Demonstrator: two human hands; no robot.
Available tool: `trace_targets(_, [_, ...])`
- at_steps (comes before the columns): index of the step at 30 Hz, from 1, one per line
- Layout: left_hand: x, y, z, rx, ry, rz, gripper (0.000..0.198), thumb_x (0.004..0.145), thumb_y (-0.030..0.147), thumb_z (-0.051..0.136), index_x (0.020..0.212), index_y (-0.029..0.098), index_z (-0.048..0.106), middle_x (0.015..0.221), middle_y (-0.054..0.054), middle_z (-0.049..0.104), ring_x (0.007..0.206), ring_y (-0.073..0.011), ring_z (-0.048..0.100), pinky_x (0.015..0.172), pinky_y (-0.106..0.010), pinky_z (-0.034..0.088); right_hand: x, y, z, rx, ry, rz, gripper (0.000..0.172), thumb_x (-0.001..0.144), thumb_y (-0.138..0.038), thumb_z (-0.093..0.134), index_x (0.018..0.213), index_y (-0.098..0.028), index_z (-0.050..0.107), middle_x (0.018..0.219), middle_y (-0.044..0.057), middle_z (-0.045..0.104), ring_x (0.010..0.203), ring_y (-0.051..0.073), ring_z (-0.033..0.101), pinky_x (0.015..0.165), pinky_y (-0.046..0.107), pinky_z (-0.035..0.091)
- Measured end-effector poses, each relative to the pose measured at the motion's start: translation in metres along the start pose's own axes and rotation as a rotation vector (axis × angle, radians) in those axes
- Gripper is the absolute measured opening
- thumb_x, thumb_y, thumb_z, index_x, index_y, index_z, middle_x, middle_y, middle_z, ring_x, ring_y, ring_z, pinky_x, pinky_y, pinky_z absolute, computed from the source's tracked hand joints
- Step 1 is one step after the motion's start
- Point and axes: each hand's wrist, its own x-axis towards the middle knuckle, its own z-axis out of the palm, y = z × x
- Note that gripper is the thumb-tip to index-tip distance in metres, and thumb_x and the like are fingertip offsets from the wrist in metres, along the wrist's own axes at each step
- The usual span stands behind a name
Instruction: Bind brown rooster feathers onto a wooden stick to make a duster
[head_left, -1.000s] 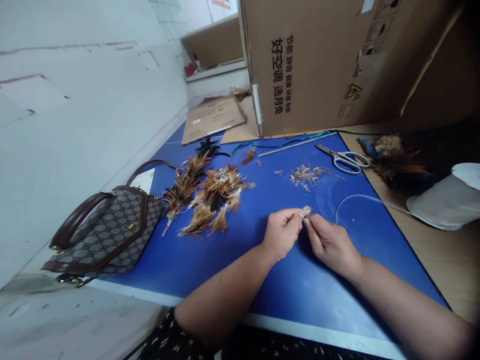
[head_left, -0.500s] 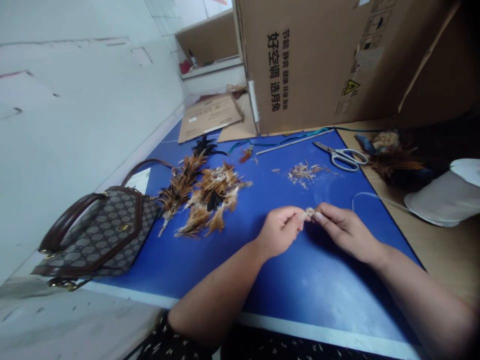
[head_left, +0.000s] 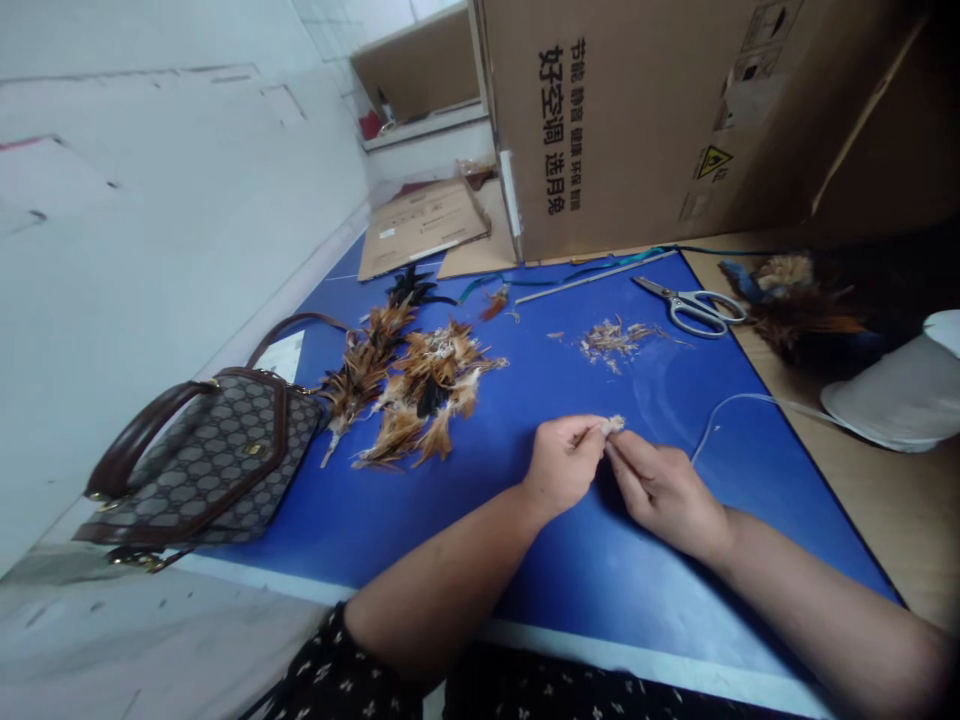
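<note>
My left hand (head_left: 562, 462) is closed in a pinch on a small bundle of feather ends (head_left: 613, 424) over the blue mat (head_left: 585, 560). Touching it from the right, my right hand (head_left: 660, 490) has its fingers closed on a thin white thread (head_left: 731, 405) right at the bundle. The thread curves away to the right toward a white spool (head_left: 900, 395). A pile of brown, orange and black feathers (head_left: 409, 385) lies to the left of my hands.
A patterned handbag (head_left: 202, 455) sits at the mat's left edge. Scissors (head_left: 694, 303), feather trimmings (head_left: 611, 342) and a thin stick (head_left: 592, 277) lie at the far side. A big cardboard box (head_left: 660, 110) stands behind. More dark feathers (head_left: 810, 305) lie at the right.
My right hand swung out to the right with the thread half a second ago and has come back down beside the left hand's pinch. The thread loop has shifted.
</note>
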Motion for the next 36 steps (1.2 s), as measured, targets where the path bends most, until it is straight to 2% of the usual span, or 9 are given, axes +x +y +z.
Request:
trace_targets(3, [0.002,0.003,0.002,-0.17,-0.015,-0.106,0.039,0.08,0.05,0.077,0.092,0.012,0.074,0.054,0.006,0.046,0.042,-0.0039,0.032,0.041,-0.02,0.023,0.002,0.001,-0.002,0.025,0.007,-0.012,0.017,0.104,-0.022,0.042,0.091,-0.022,0.054,0.065,-0.002,0.057,0.053,0.013,0.055,0.055,0.026,0.041])
trace_targets(6, [0.004,0.012,0.002,-0.315,-0.062,-0.124,0.037,0.081,0.049,0.077,0.088,0.013,0.07,0.06,0.005,0.051,0.04,-0.002,0.029,0.038,-0.02,0.016,0.005,0.006,-0.009,0.002,0.061,0.031,0.014,0.103,-0.025,0.046,0.092,-0.022,0.055,0.067,-0.001,0.059,0.055,0.013,0.057,0.054,0.025,0.042])
trace_targets(8, [0.004,0.018,0.0,-0.343,-0.073,-0.098,0.037,0.082,0.048,0.077,0.086,0.012,0.07,0.06,0.004,0.05,0.042,-0.002,0.029,0.039,-0.02,0.017,0.006,0.008,-0.013,-0.028,0.117,0.109,0.011,0.102,-0.028,0.05,0.107,-0.021,0.057,0.066,-0.002,0.059,0.051,0.013,0.056,0.051,0.026,0.04])
trace_targets(11, [0.006,0.022,-0.003,-0.353,-0.028,-0.1,0.038,0.078,0.044,0.081,0.094,0.01,0.073,0.056,0.007,0.042,0.044,-0.0028,0.028,0.04,-0.02,0.017,0.006,0.008,-0.016,-0.021,0.15,0.167,0.033,0.1,-0.033,0.055,0.131,-0.021,0.049,0.068,-0.003,0.06,0.048,0.014,0.054,0.049,0.026,0.042])
trace_targets(17, [0.008,0.019,-0.005,-0.374,-0.029,-0.128,0.043,0.077,0.045,0.082,0.099,0.01,0.072,0.054,0.009,0.038,0.045,-0.003,0.026,0.039,-0.02,0.016,0.006,0.001,-0.019,-0.049,0.126,-0.018,0.005,0.096,-0.027,0.059,0.098,-0.022,0.057,0.079,0.003,0.061,0.066,0.018,0.06,0.065,0.03,0.049])
trace_targets(23, [0.006,0.022,-0.004,-0.386,-0.043,-0.155,0.041,0.077,0.045,0.082,0.093,0.01,0.07,0.053,0.009,0.038,0.044,-0.0024,0.025,0.039,-0.019,0.017,0.007,0.004,-0.014,-0.127,0.065,-0.056,0.022,0.098,-0.028,0.058,0.117,-0.018,0.064,0.091,0.007,0.066,0.075,0.02,0.066,0.069,0.032,0.052])
trace_targets(29, [0.004,0.023,-0.001,-0.405,-0.053,-0.186,0.042,0.075,0.044,0.084,0.093,0.009,0.07,0.055,0.009,0.039,0.045,-0.0022,0.027,0.039,-0.019,0.016,0.006,0.008,-0.007,-0.064,0.026,-0.059,0.018,0.099,-0.022,0.053,0.111,-0.021,0.066,0.096,0.008,0.069,0.082,0.019,0.068,0.072,0.031,0.053])
trace_targets(34, [0.004,0.023,-0.001,-0.405,-0.079,-0.213,0.039,0.076,0.043,0.084,0.09,0.01,0.069,0.058,0.007,0.044,0.044,-0.0016,0.027,0.038,-0.019,0.015,0.004,0.0,-0.014,0.124,-0.01,-0.031,0.003,0.095,-0.021,0.058,0.094,-0.021,0.061,0.077,0.002,0.062,0.066,0.016,0.057,0.064,0.029,0.046])
trace_targets(36, [0.003,0.022,-0.002,-0.396,-0.117,-0.234,0.037,0.076,0.043,0.083,0.088,0.011,0.069,0.059,0.006,0.047,0.044,-0.0013,0.028,0.038,-0.019,0.015,0.004,-0.007,-0.018,0.252,-0.028,-0.003,0.008,0.095,-0.022,0.058,0.086,-0.021,0.057,0.068,-0.001,0.054,0.06,0.014,0.05,0.059,0.028,0.043])
